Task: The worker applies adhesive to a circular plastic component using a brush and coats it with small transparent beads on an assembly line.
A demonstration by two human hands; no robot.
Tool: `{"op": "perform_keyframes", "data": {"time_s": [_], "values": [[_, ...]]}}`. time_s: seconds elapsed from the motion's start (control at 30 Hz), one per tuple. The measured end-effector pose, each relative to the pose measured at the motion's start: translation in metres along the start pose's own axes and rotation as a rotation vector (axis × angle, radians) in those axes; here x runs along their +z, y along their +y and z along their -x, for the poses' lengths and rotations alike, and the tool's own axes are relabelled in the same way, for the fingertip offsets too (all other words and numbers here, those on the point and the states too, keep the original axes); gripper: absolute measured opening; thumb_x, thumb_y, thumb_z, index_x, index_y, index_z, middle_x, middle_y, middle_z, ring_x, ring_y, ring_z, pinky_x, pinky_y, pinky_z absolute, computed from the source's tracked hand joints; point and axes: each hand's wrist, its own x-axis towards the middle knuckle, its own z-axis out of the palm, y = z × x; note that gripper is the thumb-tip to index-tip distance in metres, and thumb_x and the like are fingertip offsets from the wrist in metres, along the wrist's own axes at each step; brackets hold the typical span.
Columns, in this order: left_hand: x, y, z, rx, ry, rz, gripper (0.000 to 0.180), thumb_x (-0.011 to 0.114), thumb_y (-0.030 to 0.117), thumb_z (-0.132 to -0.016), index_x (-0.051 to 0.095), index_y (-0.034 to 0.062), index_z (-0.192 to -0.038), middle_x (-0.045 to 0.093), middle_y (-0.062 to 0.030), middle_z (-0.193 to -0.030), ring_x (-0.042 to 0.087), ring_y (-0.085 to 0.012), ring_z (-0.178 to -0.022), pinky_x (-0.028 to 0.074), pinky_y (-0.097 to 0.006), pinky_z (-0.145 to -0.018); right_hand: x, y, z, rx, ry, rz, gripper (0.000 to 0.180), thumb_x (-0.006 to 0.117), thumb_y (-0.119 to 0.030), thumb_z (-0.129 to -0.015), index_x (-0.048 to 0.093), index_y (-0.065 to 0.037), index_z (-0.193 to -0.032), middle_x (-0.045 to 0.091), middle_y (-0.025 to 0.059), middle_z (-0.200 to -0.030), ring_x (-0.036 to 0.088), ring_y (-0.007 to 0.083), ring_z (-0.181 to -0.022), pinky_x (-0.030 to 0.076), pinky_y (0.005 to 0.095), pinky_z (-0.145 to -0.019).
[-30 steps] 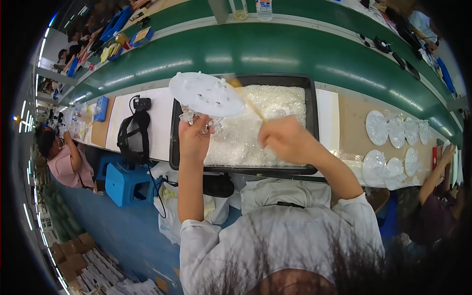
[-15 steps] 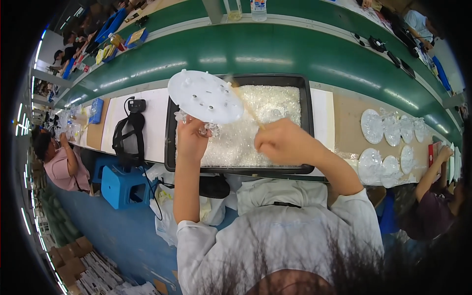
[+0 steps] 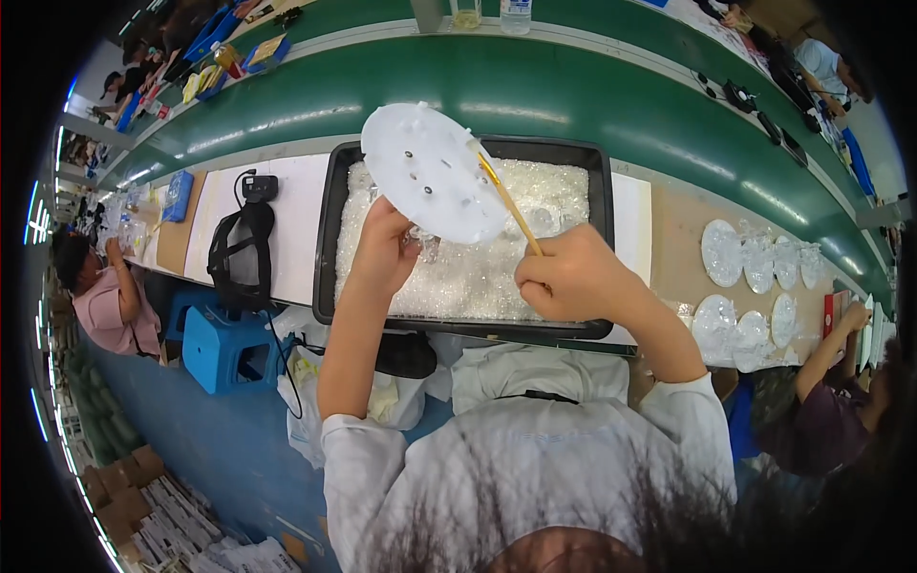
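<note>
A white oval disc [image 3: 435,172] with small dark fittings on its face is tilted up above a black tray [image 3: 331,239]. My left hand [image 3: 385,246] grips it from below, near some clear, lumpy pieces at its lower edge. In my right hand [image 3: 571,274] is a thin yellow-handled paintbrush [image 3: 516,215], fingers closed round the handle. The brush tip meets the right part of the disc, at or very near its surface. Glittering clear granules [image 3: 478,277] fill the tray beneath both hands.
Several white discs with clear pieces [image 3: 721,253] lie on the brown board at right. A black mesh bag [image 3: 241,253] sits on the table at left. A blue stool [image 3: 224,349] stands below. Co-workers [image 3: 115,296] sit at either side.
The disc has swung up to a steeper tilt and slightly right. My right hand and the brush have shifted right; the brush, blurred before, now shows sharply.
</note>
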Motion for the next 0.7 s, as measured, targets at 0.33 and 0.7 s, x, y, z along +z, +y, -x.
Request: {"op": "perform_keyframes", "data": {"time_s": [0.33, 0.7], "values": [[0.032, 0.003, 0.011, 0.037, 0.069, -0.015, 0.054, 0.056, 0.02, -0.096, 0.04, 0.0032, -0.144, 0.054, -0.0113, -0.137, 0.058, -0.0213, -0.121, 0.053, -0.038, -0.098, -0.016, 0.001, 0.009, 0.174, 0.424, -0.168, 0.006, 0.058, -0.004, -0.07, 0.059, -0.009, -0.068, 0.053, 0.0054, -0.06, 0.055, 0.0258, -0.052, 0.045, 0.0344, -0.049], [0.008, 0.002, -0.019, -0.152, -0.253, 0.222, 0.056, 0.042, 0.038, -0.102, 0.032, 0.0126, -0.151, 0.044, -0.0115, -0.149, 0.051, -0.0286, -0.13, 0.049, -0.047, -0.104, -0.001, 0.01, -0.003, 0.032, 0.273, -0.012, 0.008, 0.056, 0.0, -0.065, 0.057, -0.007, -0.068, 0.053, 0.0077, -0.061, 0.053, 0.0224, -0.049, 0.043, 0.035, -0.046]]}}
